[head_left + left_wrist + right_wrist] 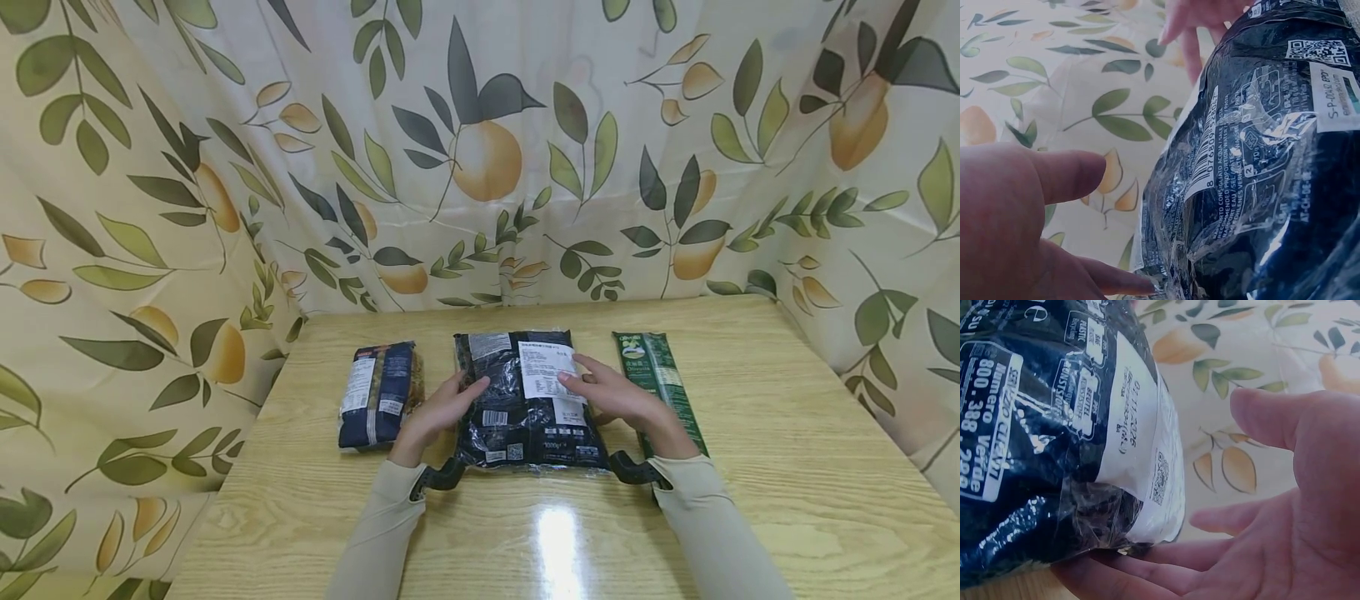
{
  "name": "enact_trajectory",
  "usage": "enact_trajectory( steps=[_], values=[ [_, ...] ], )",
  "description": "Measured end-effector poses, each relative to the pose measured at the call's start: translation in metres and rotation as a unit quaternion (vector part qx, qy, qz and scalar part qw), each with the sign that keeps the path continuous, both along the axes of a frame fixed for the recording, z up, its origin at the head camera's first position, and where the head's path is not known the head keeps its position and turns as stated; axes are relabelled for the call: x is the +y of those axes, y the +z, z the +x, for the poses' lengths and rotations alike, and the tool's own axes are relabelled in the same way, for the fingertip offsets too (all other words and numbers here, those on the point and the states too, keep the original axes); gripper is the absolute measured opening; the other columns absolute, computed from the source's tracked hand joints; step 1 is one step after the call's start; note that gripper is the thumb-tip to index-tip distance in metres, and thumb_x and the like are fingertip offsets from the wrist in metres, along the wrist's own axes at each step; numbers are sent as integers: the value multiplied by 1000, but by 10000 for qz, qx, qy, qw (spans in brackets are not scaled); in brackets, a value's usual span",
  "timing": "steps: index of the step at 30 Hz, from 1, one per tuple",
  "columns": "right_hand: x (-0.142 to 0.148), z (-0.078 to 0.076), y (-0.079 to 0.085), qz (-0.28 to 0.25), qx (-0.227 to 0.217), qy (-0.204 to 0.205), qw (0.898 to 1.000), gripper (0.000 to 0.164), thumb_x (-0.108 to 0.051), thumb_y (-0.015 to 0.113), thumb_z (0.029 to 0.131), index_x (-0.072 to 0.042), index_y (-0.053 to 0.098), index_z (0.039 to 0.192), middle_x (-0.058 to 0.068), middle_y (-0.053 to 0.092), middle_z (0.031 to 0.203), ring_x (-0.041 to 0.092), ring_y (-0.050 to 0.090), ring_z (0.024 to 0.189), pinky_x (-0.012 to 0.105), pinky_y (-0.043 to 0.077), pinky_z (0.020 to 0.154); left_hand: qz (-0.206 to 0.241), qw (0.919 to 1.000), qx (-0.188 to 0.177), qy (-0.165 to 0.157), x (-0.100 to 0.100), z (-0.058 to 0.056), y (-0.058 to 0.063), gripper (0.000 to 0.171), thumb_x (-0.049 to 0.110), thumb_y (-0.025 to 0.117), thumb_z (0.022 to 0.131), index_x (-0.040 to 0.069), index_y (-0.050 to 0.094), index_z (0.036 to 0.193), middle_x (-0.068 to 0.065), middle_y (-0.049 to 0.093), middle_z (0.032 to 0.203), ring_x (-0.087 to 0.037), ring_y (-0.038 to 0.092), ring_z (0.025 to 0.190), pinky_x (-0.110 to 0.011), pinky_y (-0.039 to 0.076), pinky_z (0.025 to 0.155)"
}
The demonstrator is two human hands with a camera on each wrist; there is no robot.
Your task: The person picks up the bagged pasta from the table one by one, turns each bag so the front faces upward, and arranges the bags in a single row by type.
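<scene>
Centre frame, my left hand and right hand flank the slick bag; it could slip from uncurled fingers!

Pale sleeves, black wrist pieces

The person wears long, plain sleeves in pale beige, the left sleeve and right sleeve matching in colour. Both look smooth and fairly close-fitting along the forearm, with cuffs ending at the wrist. At each cuff sits a black fitting, the left piece and right piece alike: curved, rounded at the outer end, and darkly ridged near the cloth. The left hand and right hand are ungloved.
</scene>
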State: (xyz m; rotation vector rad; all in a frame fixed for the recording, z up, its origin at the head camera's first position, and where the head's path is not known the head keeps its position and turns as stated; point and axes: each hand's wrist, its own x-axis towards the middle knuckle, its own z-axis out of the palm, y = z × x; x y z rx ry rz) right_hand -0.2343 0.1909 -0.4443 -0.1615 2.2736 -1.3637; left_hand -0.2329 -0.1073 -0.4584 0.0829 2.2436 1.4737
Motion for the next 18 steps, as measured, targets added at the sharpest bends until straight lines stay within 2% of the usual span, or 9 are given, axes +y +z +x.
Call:
enact_trajectory(
  steps=[8, 18],
  values=[
    [0, 1, -2, -76, 0, -100, 9999, 83, -44, 47, 110, 0, 3, 165, 40, 23, 162, 59, 34, 146, 65, 55, 95, -37, 10000, -11, -43, 1, 2, -1, 88, 54, 50, 106, 3, 10, 166, -24, 13, 172, -47, 18, 158, -69, 25, 122],
    [1, -1, -2, -635, -147, -157, 9978, 82, -42, 45, 111, 0, 0, 165, 40, 34, 156, 47, 56, 132, 58, 56, 98, 13, 10000, -41, -5, 2, 1, 1, 85, 53, 50, 106, 5, 15, 166, -24, 16, 172, -46, 18, 158, -71, 24, 122]
  ],
)
